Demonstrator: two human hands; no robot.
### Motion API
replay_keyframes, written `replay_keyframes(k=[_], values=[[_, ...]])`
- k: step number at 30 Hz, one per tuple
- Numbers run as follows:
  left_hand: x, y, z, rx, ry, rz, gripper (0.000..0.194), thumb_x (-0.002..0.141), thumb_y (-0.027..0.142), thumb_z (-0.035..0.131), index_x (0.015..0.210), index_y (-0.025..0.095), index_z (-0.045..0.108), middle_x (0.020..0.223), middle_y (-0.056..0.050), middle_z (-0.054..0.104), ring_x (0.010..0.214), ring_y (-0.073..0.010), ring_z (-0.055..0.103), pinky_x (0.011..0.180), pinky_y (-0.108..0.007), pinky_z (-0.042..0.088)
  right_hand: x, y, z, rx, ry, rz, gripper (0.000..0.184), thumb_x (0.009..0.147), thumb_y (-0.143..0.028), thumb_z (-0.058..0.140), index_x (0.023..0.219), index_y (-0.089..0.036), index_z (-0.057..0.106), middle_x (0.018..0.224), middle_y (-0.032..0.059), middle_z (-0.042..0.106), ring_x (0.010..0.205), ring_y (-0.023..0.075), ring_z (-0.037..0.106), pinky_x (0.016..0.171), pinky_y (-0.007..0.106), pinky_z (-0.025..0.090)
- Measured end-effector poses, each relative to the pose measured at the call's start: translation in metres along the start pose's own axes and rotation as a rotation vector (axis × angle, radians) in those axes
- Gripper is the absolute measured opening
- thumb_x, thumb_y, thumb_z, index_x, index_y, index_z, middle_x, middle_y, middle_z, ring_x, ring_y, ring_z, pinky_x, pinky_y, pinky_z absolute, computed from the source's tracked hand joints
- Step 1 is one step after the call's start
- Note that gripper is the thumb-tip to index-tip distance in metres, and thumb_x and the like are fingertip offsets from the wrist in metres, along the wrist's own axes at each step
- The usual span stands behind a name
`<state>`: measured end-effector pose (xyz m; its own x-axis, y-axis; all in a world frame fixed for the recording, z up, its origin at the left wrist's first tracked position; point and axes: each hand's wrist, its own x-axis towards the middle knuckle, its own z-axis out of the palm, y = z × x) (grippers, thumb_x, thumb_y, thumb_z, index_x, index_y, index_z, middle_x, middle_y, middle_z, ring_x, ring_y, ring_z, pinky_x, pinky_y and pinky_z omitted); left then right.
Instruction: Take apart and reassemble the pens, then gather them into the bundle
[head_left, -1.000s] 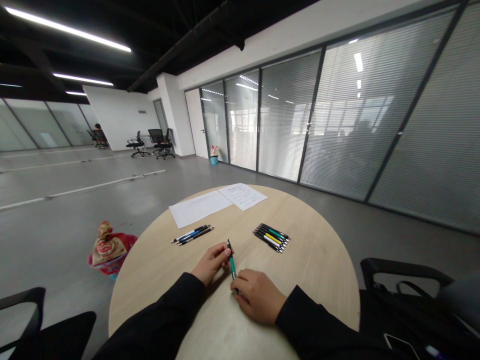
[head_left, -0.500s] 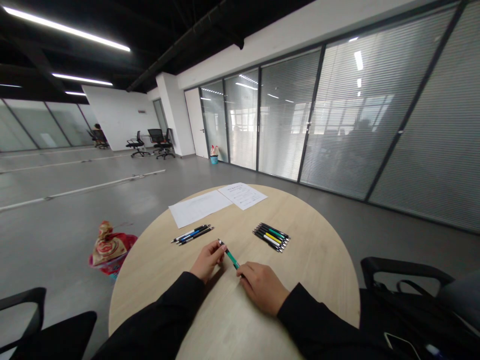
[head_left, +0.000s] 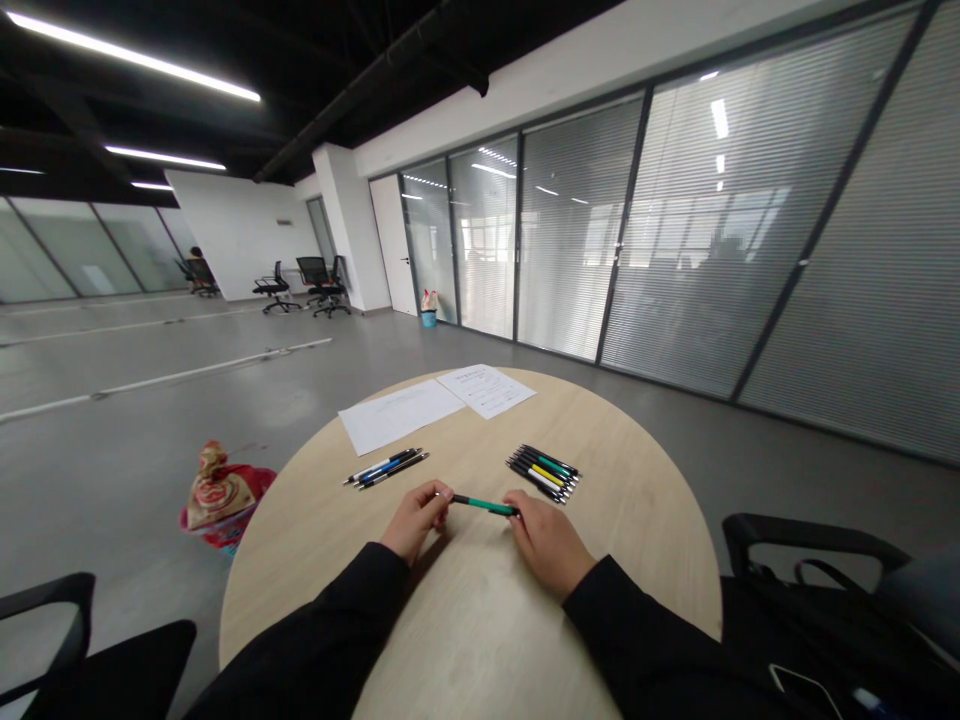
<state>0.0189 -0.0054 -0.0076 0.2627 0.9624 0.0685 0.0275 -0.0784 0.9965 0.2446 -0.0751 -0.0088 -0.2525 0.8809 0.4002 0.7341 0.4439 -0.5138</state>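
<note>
Left hand (head_left: 415, 522) and right hand (head_left: 547, 543) narrowly grip a green-and-black pen (head_left: 484, 505), ends apparently hidden.

A round wooden table (head_left: 637, 545) carries two paper sheets (head_left: 401, 416) and two pen clusters (head_left: 543, 474).

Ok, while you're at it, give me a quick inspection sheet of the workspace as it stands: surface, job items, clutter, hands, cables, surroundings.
Surface: round light wood table.
Job items: green pen, lying crosswise between the hands.
Clutter: printed sheet and plain sheet at the far side; left pens and right pens in two groups.
Hands: left hand at the pen's left end, right hand at its right end.
Cables: nothing seen.
Surroundings: red bag on the floor, black chair arm at right, seated person far off, glass wall with blinds.
</note>
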Motion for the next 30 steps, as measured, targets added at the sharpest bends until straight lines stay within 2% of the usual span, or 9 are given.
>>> replay_keyframes(k=[5,10,17,23,30], values=[[-0.001,0.004,0.0,0.055,0.021,0.0,0.038,0.073,0.051,0.068,0.067,0.016,0.056,0.048,0.005,0.049,0.044,-0.0088,0.041,0.048,-0.021,0.031,0.001,0.002,-0.004,-0.054,-0.021,0.039,0.016,0.093,-0.017,0.046,0.103,-0.02,0.058,0.093,0.0049,0.065,0.09,0.0184,0.059,0.081,0.028,0.043],[-0.002,0.005,0.001,0.12,0.032,0.006,0.038,0.072,0.052,0.067,0.066,0.016,0.057,0.049,0.005,0.049,0.044,-0.0094,0.042,0.048,-0.022,0.032,0.002,0.004,-0.004,-0.13,-0.03,0.049,0.01,0.086,-0.013,0.054,0.091,-0.019,0.06,0.093,0.0055,0.063,0.092,0.0189,0.057,0.083,0.029,0.043],[0.0,0.002,0.0,0.104,0.019,0.0,0.032,0.072,0.046,0.068,0.07,0.016,0.057,0.049,0.007,0.047,0.045,-0.0088,0.042,0.047,-0.021,0.032,0.001,0.022,-0.008,-0.216,-0.059,0.11,0.01,0.083,-0.011,0.054,0.084,-0.018,0.06,0.091,0.0064,0.062,0.09,0.0196,0.057,0.08,0.029,0.044],[-0.001,0.001,-0.001,0.109,0.028,-0.001,0.031,0.073,0.046,0.066,0.072,0.017,0.056,0.05,0.007,0.047,0.045,-0.0087,0.041,0.047,-0.021,0.031,-0.001,0.037,-0.017,-0.287,0.004,0.206,0.013,0.083,-0.009,0.053,0.081,-0.017,0.062,0.09,0.0098,0.065,0.091,0.0222,0.059,0.084,0.031,0.044],[0.0,0.001,-0.002,0.1,-0.018,-0.012,0.03,0.072,0.044,0.067,0.072,0.016,0.057,0.051,0.007,0.047,0.047,-0.0086,0.041,0.049,-0.021,0.032,-0.002,0.049,-0.016,-0.315,0.032,0.262,0.013,0.083,-0.009,0.054,0.08,-0.017,0.063,0.09,0.0109,0.067,0.091,0.0225,0.06,0.084,0.031,0.043]])
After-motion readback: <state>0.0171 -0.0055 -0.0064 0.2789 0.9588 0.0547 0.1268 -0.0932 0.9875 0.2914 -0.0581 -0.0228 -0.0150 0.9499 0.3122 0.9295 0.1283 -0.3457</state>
